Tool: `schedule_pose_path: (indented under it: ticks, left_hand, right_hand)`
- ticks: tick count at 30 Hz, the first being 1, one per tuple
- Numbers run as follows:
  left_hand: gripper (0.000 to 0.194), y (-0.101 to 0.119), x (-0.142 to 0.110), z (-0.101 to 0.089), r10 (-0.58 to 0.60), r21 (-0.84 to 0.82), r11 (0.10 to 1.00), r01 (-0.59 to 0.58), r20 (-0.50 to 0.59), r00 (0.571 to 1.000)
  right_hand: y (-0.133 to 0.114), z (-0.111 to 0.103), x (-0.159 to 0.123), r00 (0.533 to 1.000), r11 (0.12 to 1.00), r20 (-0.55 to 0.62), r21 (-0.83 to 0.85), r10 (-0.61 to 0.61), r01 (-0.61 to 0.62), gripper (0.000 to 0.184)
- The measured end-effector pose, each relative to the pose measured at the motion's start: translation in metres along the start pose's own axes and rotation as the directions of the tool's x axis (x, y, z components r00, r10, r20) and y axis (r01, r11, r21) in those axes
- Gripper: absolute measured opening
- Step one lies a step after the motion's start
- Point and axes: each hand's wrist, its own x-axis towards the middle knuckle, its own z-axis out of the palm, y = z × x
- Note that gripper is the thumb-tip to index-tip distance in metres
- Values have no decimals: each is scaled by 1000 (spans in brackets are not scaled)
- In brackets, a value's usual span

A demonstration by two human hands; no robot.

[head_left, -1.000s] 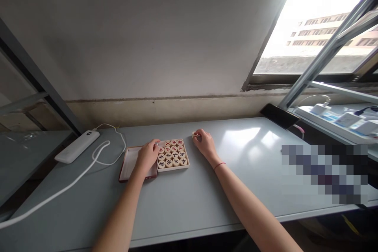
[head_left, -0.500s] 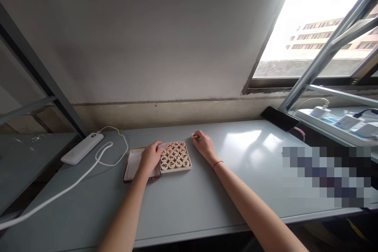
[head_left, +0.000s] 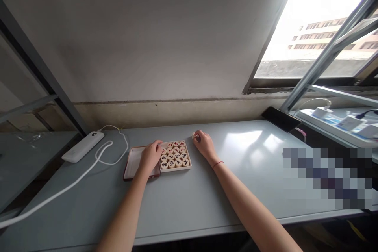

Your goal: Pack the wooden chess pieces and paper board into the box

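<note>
A Chinese chess box (head_left: pixel 176 169) lies opened out on the desk. Its right half holds round cream pieces (head_left: pixel 177 156) in rows, red characters at the back and black ones at the front. On the left is its bare, dark-edged lid (head_left: pixel 134 163). My left hand (head_left: pixel 151 153) bends over the seam between the halves, its fingers closed at the box's back left corner, covering part of it. Just beyond the back right corner, my right hand (head_left: pixel 202 141) pinches a small pale chess piece (head_left: pixel 193 135) at the desk top. The face of that piece cannot be made out.
A white power bank (head_left: pixel 83 147) with a white cable (head_left: pixel 78 182) lies at the left. At the right are a dark phone (head_left: pixel 280 118) leaning by the metal frame, a white power strip (head_left: pixel 339 128) with plugs, and a blurred-out patch. A wall closes off the back.
</note>
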Motion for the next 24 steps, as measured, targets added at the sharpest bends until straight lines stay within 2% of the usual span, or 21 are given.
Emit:
schedule_pose_path:
  ticks: [7, 15, 21, 24]
  left_hand:
    - [30, 3, -2, -1, -19, -10, 1000, 19, -7, 1000]
    - [30, 1, -1, 0, 2, -21, 1000, -2, -20, 1000]
    - [30, 1, -1, 1, 6, 2, 1000, -6, -33, 999]
    - [31, 0, 0, 2, 17, -4, 1000, -17, -30, 999]
  right_hand:
    - [-8, 0, 4, 998, 997, 63, -70, -10, 15, 16]
    - [-6, 0, 2, 998, 1000, 58, 6, 14, -15, 20]
    - [-7, -1, 3, 996, 1000, 82, -5, 30, -29, 20]
    - [-11, -4, 1, 1000, 999, 21, -29, 15, -14, 21]
